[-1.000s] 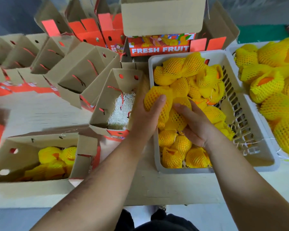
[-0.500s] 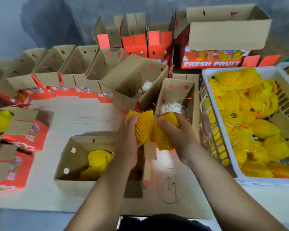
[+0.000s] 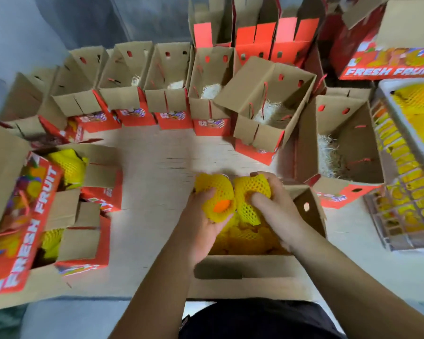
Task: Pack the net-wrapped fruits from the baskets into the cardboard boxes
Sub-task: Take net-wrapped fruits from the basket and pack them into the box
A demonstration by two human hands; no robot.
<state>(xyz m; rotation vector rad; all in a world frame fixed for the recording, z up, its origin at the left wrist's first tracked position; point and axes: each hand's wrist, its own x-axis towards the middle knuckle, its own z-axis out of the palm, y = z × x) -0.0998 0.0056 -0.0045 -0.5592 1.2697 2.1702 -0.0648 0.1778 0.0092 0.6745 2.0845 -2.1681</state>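
Observation:
My left hand [image 3: 201, 223] grips a fruit in yellow foam net [image 3: 214, 192], its orange skin showing through the net's open end. My right hand [image 3: 274, 209] grips a second net-wrapped fruit [image 3: 251, 192] right beside it. Both fruits hang over the open cardboard box [image 3: 250, 275] at the table's near edge, which holds several yellow-netted fruits [image 3: 245, 238]. The white basket [image 3: 402, 152] of netted fruits stands at the far right.
A row of open boxes with pale shredded padding [image 3: 211, 91] lines the back of the wooden table [image 3: 157, 172]. An open padded box [image 3: 340, 143] sits left of the basket. Filled "FRESH FRUIT" boxes [image 3: 34, 216] stand at the left. A red printed box [image 3: 389, 64] is at the back right.
Both hands lifted one fruit each out of the basket and carried them left, then down over the near box. The view swung left with them.

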